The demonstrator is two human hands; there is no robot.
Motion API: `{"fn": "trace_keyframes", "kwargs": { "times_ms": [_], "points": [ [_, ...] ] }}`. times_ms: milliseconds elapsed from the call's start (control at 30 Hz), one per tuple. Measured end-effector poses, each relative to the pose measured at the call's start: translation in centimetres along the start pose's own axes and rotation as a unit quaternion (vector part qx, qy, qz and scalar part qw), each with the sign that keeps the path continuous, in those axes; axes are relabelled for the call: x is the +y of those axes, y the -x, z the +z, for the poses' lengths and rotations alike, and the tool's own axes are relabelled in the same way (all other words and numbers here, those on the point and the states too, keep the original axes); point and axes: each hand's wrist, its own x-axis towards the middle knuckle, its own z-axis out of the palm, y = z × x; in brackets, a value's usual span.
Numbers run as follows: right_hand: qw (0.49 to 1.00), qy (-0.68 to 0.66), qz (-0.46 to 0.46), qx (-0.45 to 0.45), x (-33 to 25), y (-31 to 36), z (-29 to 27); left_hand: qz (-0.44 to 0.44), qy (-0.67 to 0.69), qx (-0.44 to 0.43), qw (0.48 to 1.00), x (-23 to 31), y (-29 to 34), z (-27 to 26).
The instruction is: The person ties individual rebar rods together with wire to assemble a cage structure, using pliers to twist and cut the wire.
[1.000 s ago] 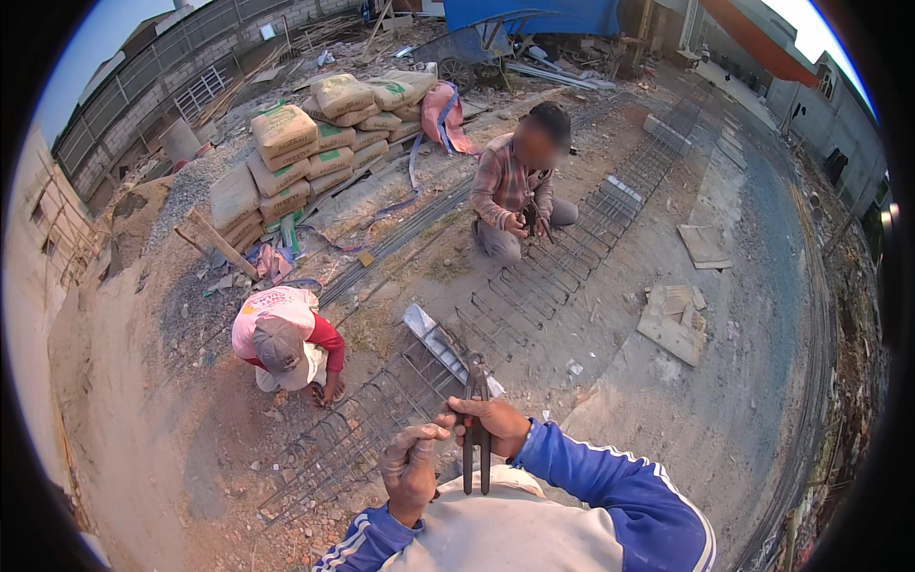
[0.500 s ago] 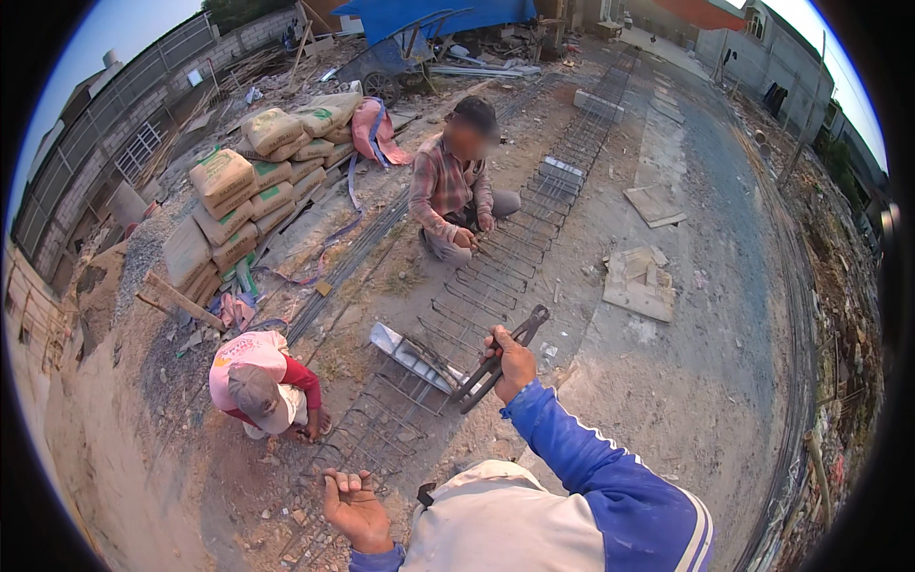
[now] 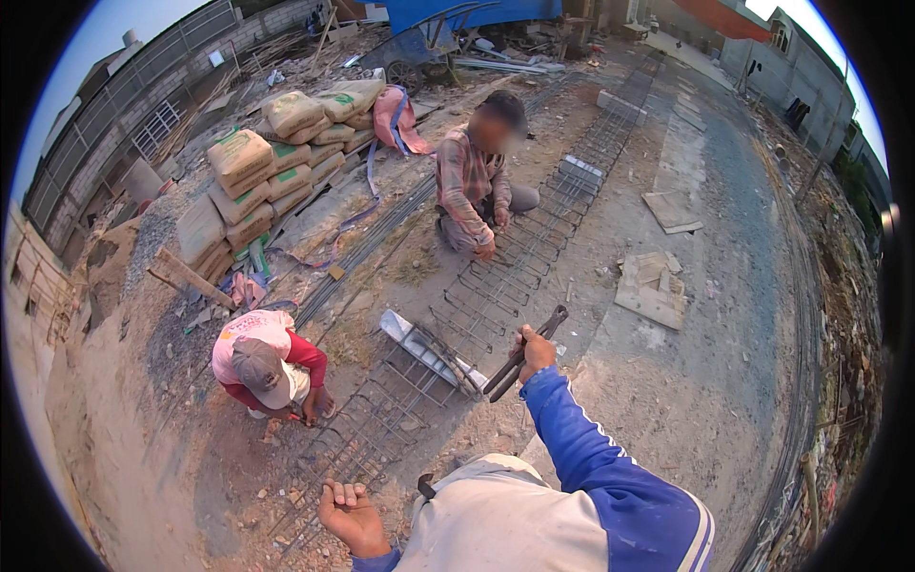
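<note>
My right hand is wrapped round a pair of dark metal pincers, jaws pointing up and away, over the right side of a rebar cage. The handles stick out below my fist, near a pale rectangular block lying across the cage. At the cage's near end my left hand has its fingers curled in; what they hold, if anything, is too small to make out. The cage is made of long bars with many bent stirrups and runs away toward the far right.
A person in a pink and red top crouches left of the cage, hands low beside it. Another in a plaid shirt squats farther along, hands at the stirrups. Stacked sacks, loose rebar and broken boards lie around.
My right hand has shifted slightly right with the pincers, their handles closer together. My left hand stays low with fingers curled. The plaid-shirted person's hands have moved; the whole view has shifted a little.
</note>
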Motion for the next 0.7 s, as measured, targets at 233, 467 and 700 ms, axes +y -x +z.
{"fn": "trace_keyframes", "kwargs": {
  "times_ms": [233, 467, 700],
  "points": [
    [0.997, 0.015, -0.064, -0.032, -1.1, 2.3, 0.0, 0.006, 0.001, 0.123, 0.992, -0.4, 0.1, -0.7],
    [0.978, -0.011, -0.205, -0.027, -2.5, 4.6, 2.4, 0.035, 0.003, 0.157, 0.987, -0.1, -0.4, -0.8],
    [0.951, 0.076, -0.296, -0.042, -4.9, 4.9, 3.0, 0.038, 0.045, 0.13, 0.99, 1.4, 0.0, -1.0]
  ]
}}
